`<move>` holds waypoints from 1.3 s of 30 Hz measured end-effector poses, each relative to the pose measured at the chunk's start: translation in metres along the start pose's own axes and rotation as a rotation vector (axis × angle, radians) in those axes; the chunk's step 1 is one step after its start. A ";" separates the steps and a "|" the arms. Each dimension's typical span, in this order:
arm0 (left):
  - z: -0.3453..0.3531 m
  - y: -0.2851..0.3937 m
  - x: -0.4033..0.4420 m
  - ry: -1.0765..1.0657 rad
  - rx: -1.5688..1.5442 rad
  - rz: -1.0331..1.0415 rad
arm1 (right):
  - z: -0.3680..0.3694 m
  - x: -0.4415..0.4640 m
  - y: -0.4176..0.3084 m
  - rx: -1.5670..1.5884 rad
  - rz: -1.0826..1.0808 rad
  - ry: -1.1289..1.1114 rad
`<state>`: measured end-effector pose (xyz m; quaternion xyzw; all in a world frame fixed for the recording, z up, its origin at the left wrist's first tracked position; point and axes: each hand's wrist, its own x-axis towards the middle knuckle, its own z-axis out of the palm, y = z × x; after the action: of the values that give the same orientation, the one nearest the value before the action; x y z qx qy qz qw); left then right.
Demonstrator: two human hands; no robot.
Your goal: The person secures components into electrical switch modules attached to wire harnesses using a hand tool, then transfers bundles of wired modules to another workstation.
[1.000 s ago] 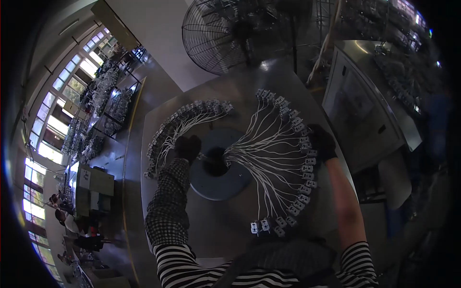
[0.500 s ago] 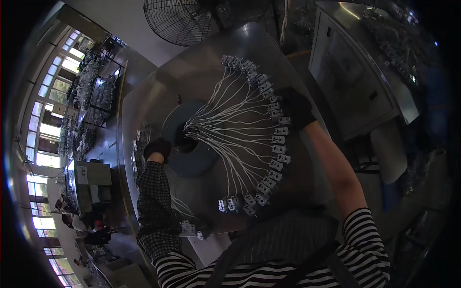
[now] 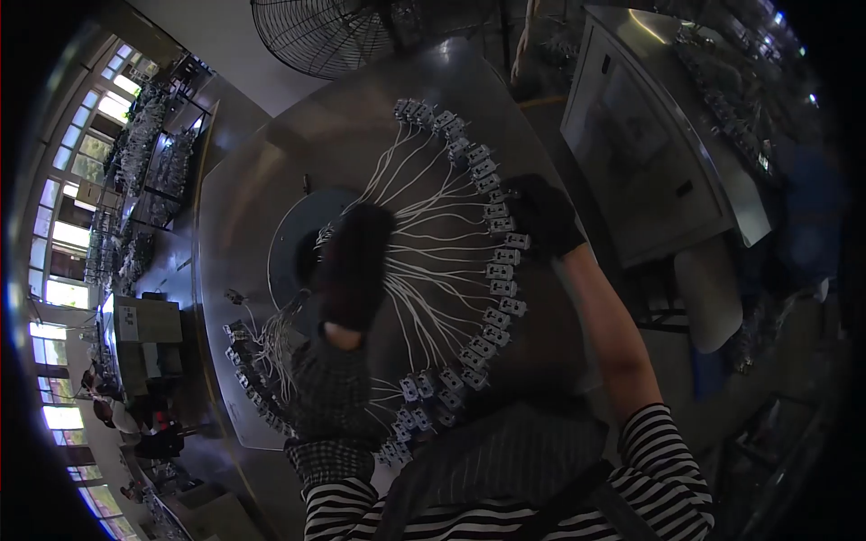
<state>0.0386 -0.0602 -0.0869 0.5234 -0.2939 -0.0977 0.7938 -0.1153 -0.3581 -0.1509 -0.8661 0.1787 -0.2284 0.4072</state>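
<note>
Thin white wires (image 3: 442, 248) fan out from a blue-grey round disc (image 3: 293, 216) with a dark hole in its middle. Small silvery metal-looking parts (image 3: 499, 270) sit at the wire ends in a long arc; their exact kind is unclear. My left hand (image 3: 356, 266), dark-gloved and smeared by motion, is over the wires beside the disc, and its fingers cannot be made out. My right hand (image 3: 543, 216), also dark-gloved, is at the outer side of the arc, close against several parts. Its fingers are too dark to read. More parts (image 3: 244, 361) with wires lie left of my left sleeve.
All this lies on a metal table (image 3: 262, 171) with rounded corners. A large fan (image 3: 325, 36) stands beyond its far edge. To the right is a metal cabinet (image 3: 622, 135). Racks (image 3: 144, 180) hold many parts at left, and a person (image 3: 135, 419) is farther off.
My left hand has moved right, from the disc's left side to over the wires. More parts now show at the lower left. My right hand stays beside the arc; the whole view has shifted slightly.
</note>
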 end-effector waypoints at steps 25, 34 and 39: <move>0.122 -0.113 -0.010 -0.066 -0.078 -0.785 | -0.003 -0.025 0.035 0.060 0.051 0.230; 0.127 -0.121 -0.008 0.056 -0.152 -0.744 | -0.033 -0.065 0.014 0.311 0.591 0.030; 0.121 -0.124 -0.011 -0.128 -0.048 -0.631 | -0.026 -0.080 0.032 0.449 0.500 0.152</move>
<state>-0.0201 -0.2024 -0.1674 0.5625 -0.1641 -0.3784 0.7166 -0.1996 -0.3543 -0.1814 -0.6649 0.3606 -0.2190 0.6164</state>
